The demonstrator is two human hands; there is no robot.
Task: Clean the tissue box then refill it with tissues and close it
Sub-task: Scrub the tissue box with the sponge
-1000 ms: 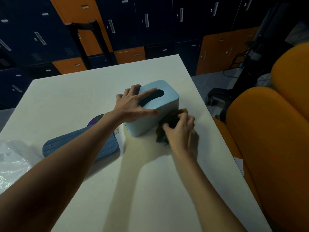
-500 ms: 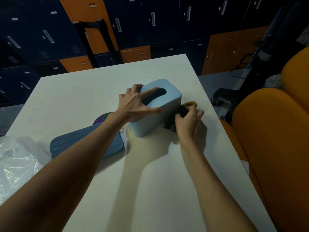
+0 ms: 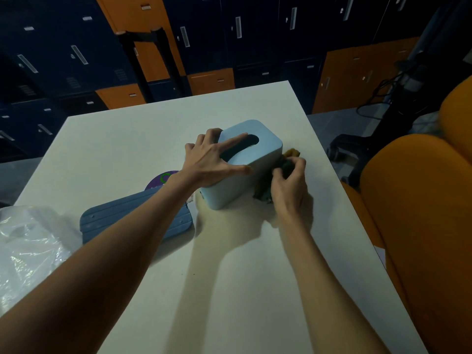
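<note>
A light blue tissue box (image 3: 265, 146) with an oval slot on top stands on the white table (image 3: 229, 290). My left hand (image 3: 212, 162) rests spread on its top, fingers straight, thumb along the near edge. My right hand (image 3: 290, 185) grips a dark green and yellow cloth (image 3: 290, 155) and presses it against the box's right side. A darker blue ribbed lid or base (image 3: 102, 221) lies flat to the left, partly under my left forearm.
A crumpled clear plastic bag (image 3: 28, 249) lies at the table's left edge. A purple round item (image 3: 159, 181) peeks out behind the ribbed piece. Orange seats (image 3: 421, 213) stand close on the right. Blue and orange lockers (image 3: 204, 34) line the back.
My right hand has slid the cloth along the box's right side, away from me toward its far end. My left hand has stayed on the box top.
</note>
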